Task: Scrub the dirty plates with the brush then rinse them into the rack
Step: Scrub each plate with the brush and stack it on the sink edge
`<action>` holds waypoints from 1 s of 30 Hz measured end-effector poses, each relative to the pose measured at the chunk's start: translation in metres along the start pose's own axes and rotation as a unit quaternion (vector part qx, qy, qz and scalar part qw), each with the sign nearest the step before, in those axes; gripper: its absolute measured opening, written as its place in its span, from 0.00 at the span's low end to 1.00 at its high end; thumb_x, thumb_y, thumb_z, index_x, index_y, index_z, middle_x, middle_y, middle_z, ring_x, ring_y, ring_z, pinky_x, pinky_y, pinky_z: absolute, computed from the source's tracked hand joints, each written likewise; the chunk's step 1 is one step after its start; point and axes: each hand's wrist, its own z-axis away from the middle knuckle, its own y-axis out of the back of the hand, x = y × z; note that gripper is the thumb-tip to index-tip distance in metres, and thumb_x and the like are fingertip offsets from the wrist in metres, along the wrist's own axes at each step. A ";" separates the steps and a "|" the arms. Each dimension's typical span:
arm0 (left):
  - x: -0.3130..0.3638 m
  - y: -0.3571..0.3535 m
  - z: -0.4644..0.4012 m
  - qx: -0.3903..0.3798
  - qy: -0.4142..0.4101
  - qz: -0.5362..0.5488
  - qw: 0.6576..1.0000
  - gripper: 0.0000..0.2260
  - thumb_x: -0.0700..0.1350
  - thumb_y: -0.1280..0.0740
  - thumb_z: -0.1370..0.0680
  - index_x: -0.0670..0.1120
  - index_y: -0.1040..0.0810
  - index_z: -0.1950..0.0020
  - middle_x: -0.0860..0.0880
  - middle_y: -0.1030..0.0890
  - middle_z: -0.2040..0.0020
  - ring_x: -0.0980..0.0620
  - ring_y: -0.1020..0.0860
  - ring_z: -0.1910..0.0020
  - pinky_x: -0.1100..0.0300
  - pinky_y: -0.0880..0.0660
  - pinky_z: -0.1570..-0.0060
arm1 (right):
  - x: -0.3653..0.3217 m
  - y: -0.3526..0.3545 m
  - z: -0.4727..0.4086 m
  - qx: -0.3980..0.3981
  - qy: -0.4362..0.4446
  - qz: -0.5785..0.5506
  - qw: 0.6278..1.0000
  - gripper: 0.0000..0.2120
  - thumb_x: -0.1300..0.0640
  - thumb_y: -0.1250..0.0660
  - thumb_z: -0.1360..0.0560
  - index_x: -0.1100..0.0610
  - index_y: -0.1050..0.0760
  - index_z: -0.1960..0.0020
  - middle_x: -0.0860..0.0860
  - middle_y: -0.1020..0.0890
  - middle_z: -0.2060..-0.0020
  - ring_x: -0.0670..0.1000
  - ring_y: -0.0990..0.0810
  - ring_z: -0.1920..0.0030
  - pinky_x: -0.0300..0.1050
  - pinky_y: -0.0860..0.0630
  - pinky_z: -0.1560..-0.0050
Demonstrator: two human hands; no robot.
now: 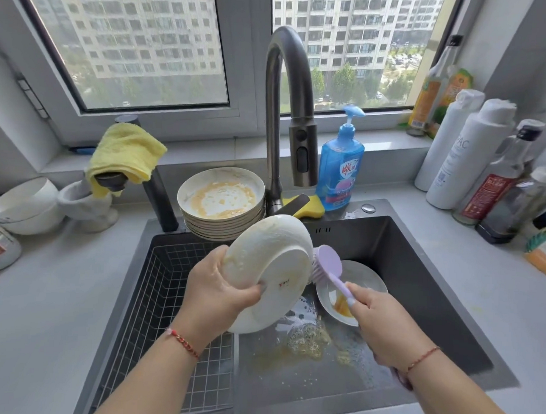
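Note:
My left hand (219, 288) grips a white plate (273, 262) by its rim, tilted on edge over the sink with its underside facing me; yellowish foam clings to its upper left. My right hand (382, 328) holds the handle of a lilac dish brush (327, 266), whose bristles press against the plate's right edge. A stack of several dirty plates (222, 202) with yellow residue stands at the sink's back left corner. Another soiled plate (355, 290) lies in the basin under the brush. A black wire rack (166, 290) fills the sink's left part.
The dark sink (418, 274) holds foamy yellow water near the drain. A grey faucet (287, 114) arches over it, with blue dish soap (339, 169) and a yellow sponge (309, 208) behind. Bottles (471, 158) crowd the right counter; white bowls (27, 204) and a yellow cloth (125, 152) sit left.

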 end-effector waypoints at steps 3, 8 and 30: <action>0.003 -0.002 -0.004 0.008 -0.005 -0.002 1.000 0.18 0.42 0.18 0.37 0.52 0.23 0.56 0.53 0.18 0.58 0.57 0.20 0.58 0.64 0.23 0.62 | -0.013 0.003 0.008 0.026 0.048 -0.028 0.998 0.21 0.60 0.46 0.19 0.31 0.30 0.46 0.44 0.37 0.81 0.44 0.42 0.84 0.35 0.42 0.80; -0.002 -0.011 -0.005 -0.009 0.024 0.001 1.000 0.16 0.41 0.19 0.36 0.49 0.23 0.57 0.52 0.19 0.61 0.57 0.21 0.62 0.70 0.27 0.68 | -0.040 -0.004 0.035 0.000 0.156 0.011 0.988 0.22 0.56 0.44 0.20 0.28 0.35 0.37 0.46 0.34 0.78 0.44 0.36 0.79 0.33 0.40 0.76; -0.007 -0.026 0.001 0.065 0.089 0.413 0.904 0.36 0.43 0.18 0.43 0.39 0.24 0.37 0.38 0.17 0.43 0.36 0.18 0.44 0.34 0.24 0.42 | 0.012 -0.059 -0.019 0.060 -0.094 -0.385 0.916 0.44 0.34 0.24 0.47 0.66 0.32 0.46 0.63 0.21 0.61 0.46 0.38 0.80 0.39 0.36 0.77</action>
